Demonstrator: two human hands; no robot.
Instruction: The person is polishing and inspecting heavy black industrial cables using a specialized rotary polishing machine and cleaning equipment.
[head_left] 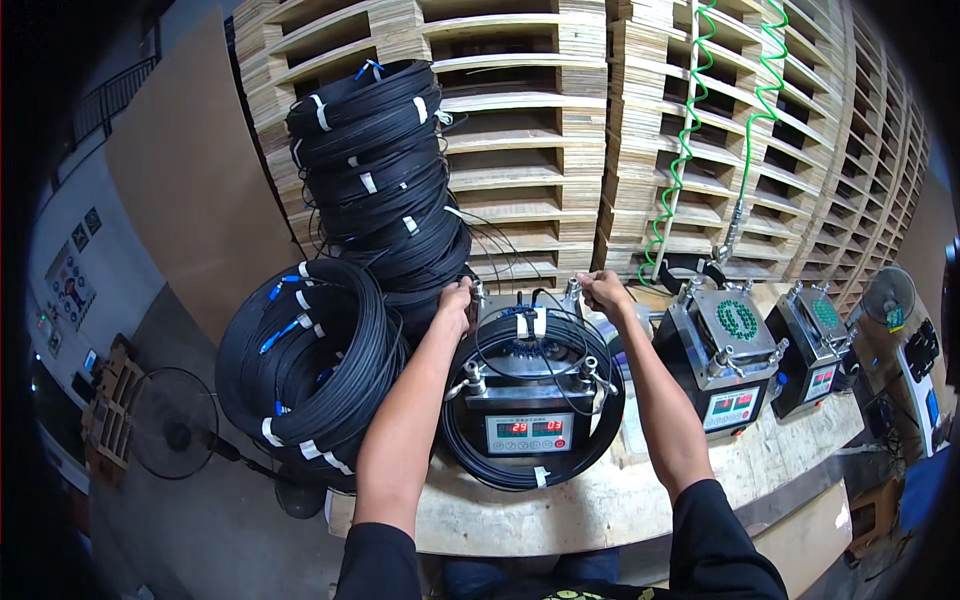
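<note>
A metal winding machine [528, 420] with a small digital display stands on the wooden bench, and a black cable coil [530, 470] with white tape bands lies around its posts. My left hand [457, 302] reaches to the coil's far left side and grips at the rear left post. My right hand [603, 291] is closed at the rear right post [572, 290], on the cable there. Both forearms stretch forward over the machine.
Stacks of finished black cable coils [375, 170] [300, 370] stand to the left. Two more machines [722, 350] [815, 340] sit to the right on the bench [560, 510]. Wooden pallets [600, 120] rise behind, with green coiled hoses [685, 130]. A floor fan [175, 425] stands lower left.
</note>
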